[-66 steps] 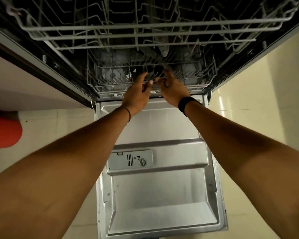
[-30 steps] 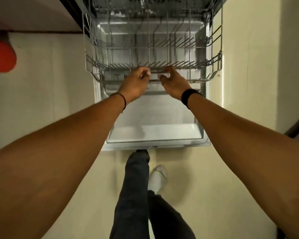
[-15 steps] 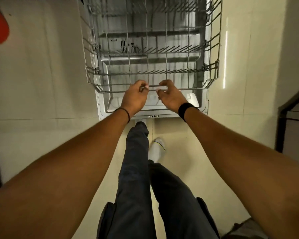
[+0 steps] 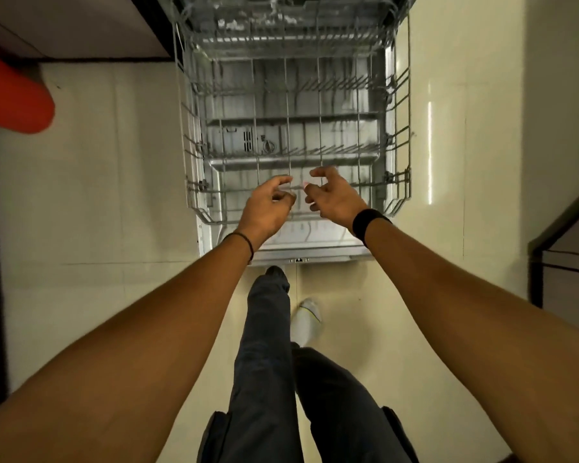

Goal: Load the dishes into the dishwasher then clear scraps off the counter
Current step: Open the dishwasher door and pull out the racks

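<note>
The lower rack (image 4: pixel 295 135) sits pulled out over the open dishwasher door (image 4: pixel 315 252), holding no dishes; left hand (image 4: pixel 268 208) and right hand (image 4: pixel 338 198) hover at its near rail, fingers curled loosely apart, gripping nothing; an orange object (image 4: pixel 10 95) lies far left; the person's legs (image 4: pixel 271 345) stand near the door edge.

Bare wire rack (image 4: pixel 395 135) over lowered door (image 4: pixel 315 253)

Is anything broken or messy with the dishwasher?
Nothing stands out. The lower rack is pulled out over the open door, sits straight, and holds no dishes. The left hand and right hand are open just above its front rail, holding nothing. No spills show on the floor.
</note>
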